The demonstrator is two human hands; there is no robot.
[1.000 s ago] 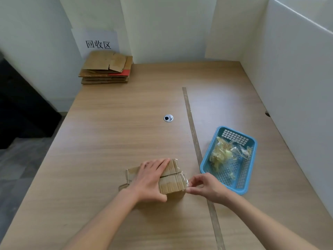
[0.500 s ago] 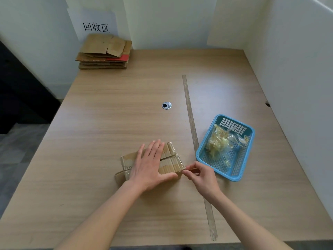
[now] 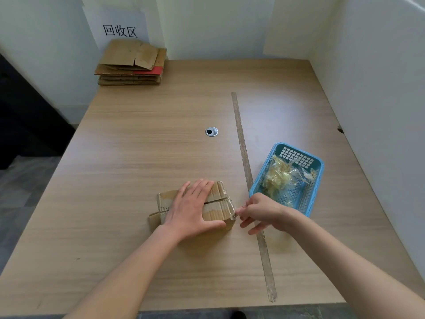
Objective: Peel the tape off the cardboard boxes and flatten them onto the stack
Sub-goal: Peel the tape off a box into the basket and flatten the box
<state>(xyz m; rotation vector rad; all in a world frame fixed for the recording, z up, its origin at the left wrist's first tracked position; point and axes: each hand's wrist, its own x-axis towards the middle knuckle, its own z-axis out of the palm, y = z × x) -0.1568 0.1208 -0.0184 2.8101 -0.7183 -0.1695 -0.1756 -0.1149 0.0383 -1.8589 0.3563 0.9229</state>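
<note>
A small brown cardboard box (image 3: 219, 203) lies near the table's front middle, its top flaps meeting in a seam. My left hand (image 3: 192, 209) lies flat on top of it with straight fingers, thumb along the near side. My right hand (image 3: 262, 211) is at the box's right end, pinching clear tape (image 3: 234, 211) that clings to that corner. A stack of flattened cardboard (image 3: 131, 64) sits at the far left corner under a paper sign.
A blue plastic basket (image 3: 315, 192) holding crumpled peeled tape stands just right of my right hand. A long strip of old tape (image 3: 246, 162) runs down the table. A round metal cable hole (image 3: 211, 131) is mid-table. White walls close the back and right.
The camera view shifted slightly. My right hand stays at the box's right end, pinching at the tape there; my left hand keeps pressing on the box top.
</note>
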